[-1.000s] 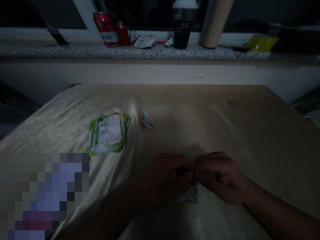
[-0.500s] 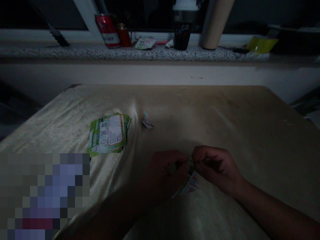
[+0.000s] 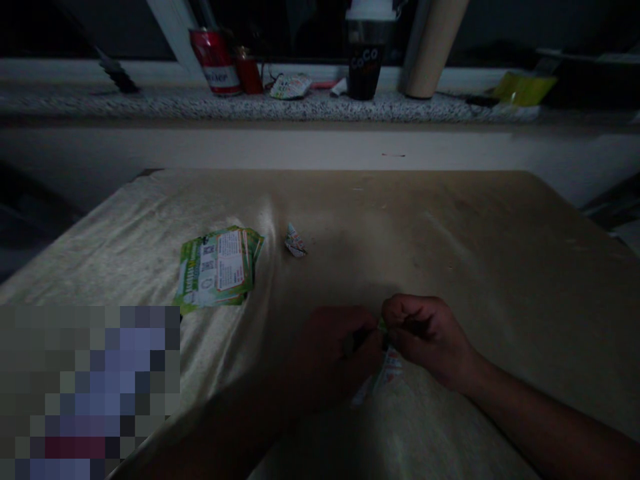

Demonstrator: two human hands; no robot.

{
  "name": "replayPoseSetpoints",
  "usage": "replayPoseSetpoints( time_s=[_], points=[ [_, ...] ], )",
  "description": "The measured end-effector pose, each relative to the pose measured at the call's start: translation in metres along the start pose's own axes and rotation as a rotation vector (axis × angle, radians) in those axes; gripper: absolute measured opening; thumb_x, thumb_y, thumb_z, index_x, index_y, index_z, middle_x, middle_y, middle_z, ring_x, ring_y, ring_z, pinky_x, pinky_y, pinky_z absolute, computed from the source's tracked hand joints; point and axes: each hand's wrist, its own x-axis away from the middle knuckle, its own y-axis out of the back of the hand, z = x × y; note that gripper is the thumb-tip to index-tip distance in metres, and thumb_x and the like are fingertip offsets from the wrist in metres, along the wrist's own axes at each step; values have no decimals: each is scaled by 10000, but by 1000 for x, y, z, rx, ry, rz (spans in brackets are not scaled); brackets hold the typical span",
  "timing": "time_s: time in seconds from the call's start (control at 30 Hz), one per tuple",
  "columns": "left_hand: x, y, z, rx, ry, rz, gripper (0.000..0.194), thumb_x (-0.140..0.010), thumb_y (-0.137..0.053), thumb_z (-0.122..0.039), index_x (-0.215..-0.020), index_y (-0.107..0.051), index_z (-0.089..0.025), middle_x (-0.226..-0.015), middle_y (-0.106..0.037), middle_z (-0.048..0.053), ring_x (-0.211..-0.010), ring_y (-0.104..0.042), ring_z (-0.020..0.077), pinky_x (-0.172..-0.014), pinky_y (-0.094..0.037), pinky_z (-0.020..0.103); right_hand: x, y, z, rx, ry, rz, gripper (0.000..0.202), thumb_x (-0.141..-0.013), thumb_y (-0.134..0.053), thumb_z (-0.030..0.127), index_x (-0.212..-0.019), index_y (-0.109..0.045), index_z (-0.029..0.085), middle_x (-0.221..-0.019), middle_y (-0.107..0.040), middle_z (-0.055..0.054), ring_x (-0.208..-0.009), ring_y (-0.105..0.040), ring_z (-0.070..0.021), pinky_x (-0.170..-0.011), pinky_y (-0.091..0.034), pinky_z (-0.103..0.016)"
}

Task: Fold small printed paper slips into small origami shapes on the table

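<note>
Between my two hands is a small printed paper sheet [image 3: 391, 368], green and white with some red, folded at its upper end. My left hand [image 3: 345, 347] pinches it from the left, thumb and fingertips pressed together. From the right, my right hand [image 3: 425, 337] pinches its upper tip, close against the left fingertips. The fingers hide most of the fold. Beyond my hands lies a small folded paper piece [image 3: 295, 241] with coloured print. A stack of green printed leaflets [image 3: 233, 263] rests to the left, slightly fanned out.
A shiny beige cloth [image 3: 465, 233] with creases covers the table. Along the stone windowsill [image 3: 310, 110] stand a red can [image 3: 216, 63], a dark lidded cup [image 3: 369, 60], a cardboard tube [image 3: 434, 50] and a crumpled printed paper [image 3: 291, 87]. The lower left corner is pixelated.
My hands stay together at the paper, with small finger shifts. My left hand has moved slightly right and down, and the lower end of the paper has turned a little.
</note>
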Motion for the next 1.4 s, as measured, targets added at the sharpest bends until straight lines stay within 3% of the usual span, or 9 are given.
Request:
replayPoseSetpoints(
  time_s=[0.13,0.57,1.03,1.4],
  points=[
    [0,0,1,16,-9,-18,256,-852,-527,-201,-601,-529,-151,-531,-434,-60,-503,-390,66,-495,-273,190,0,1,-2,-40,24,16,108,-819,-637,181,-727,-581,174,-631,-509,35,-554,-417,-87,-503,-327,-207],
    [-3,3,0,19,-61,106,289,-843,-502,-189,-561,-446,-159,-532,-324,-72,-488,-313,64,-487,-233,203,0,0,-4,-40,51,-3,129,-840,-656,215,-737,-587,179,-645,-499,27,-587,-408,-105,-515,-317,-225],
    [-2,2,-3,-41,-99,-58,279,-870,-498,-204,-595,-509,-159,-545,-433,-47,-504,-394,77,-505,-274,214,0,0,1,-165,-53,34,192,-815,-701,257,-704,-576,162,-605,-514,34,-528,-409,-81,-485,-323,-203],
    [-3,5,-6,-43,-106,-100,258,-858,-520,-187,-601,-511,-162,-536,-450,-47,-497,-402,76,-498,-274,213,0,-2,1,-121,-62,16,226,-807,-724,288,-692,-576,163,-601,-497,39,-529,-387,-79,-482,-302,-207]
  ],
)
